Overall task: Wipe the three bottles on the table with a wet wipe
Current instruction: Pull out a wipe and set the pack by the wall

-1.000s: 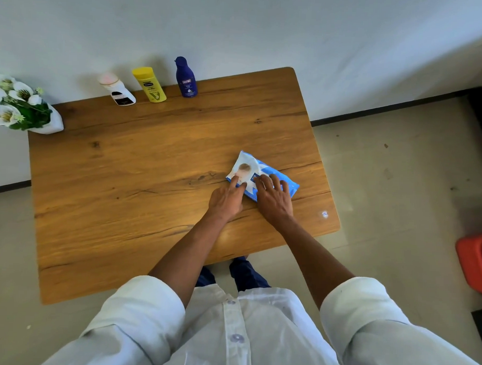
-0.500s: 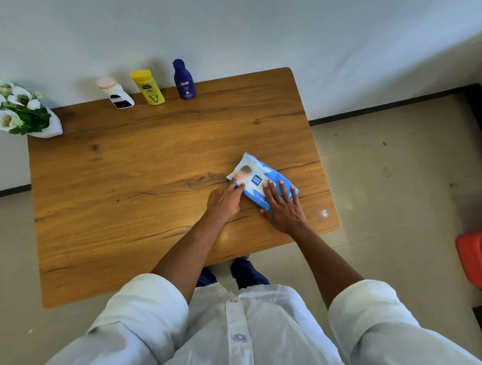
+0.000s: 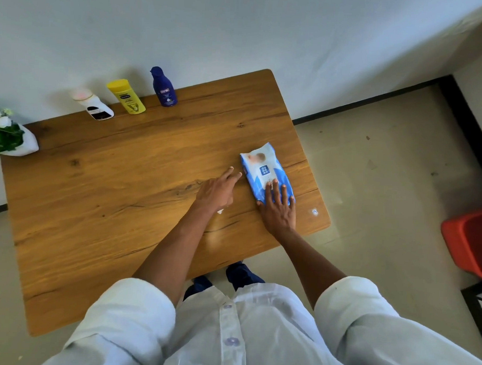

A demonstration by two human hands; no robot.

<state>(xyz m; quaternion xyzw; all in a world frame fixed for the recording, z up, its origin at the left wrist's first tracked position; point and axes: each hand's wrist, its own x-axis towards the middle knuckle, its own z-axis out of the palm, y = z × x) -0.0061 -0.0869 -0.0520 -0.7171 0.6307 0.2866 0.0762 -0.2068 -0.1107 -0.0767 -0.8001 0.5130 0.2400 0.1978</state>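
The three bottles (image 3: 166, 88) stand in a row at the table's (image 3: 97, 204) far edge, not wiped yet. The right hand (image 3: 278, 208) lies flat on the wipe pack (image 3: 265, 169) near the right edge. The left hand (image 3: 216, 192) has fingers spread; a white bit peeks under it.

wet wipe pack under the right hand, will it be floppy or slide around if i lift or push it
The wet wipe pack looks like a soft film pouch with crinkled ends, so it will probably sag when lifted by one end. Its glossy wrap on the smooth wooden table suggests it slides easily; the right hand lies flat on it, perhaps steadying it. It lies flat, so rolling seems unlikely.
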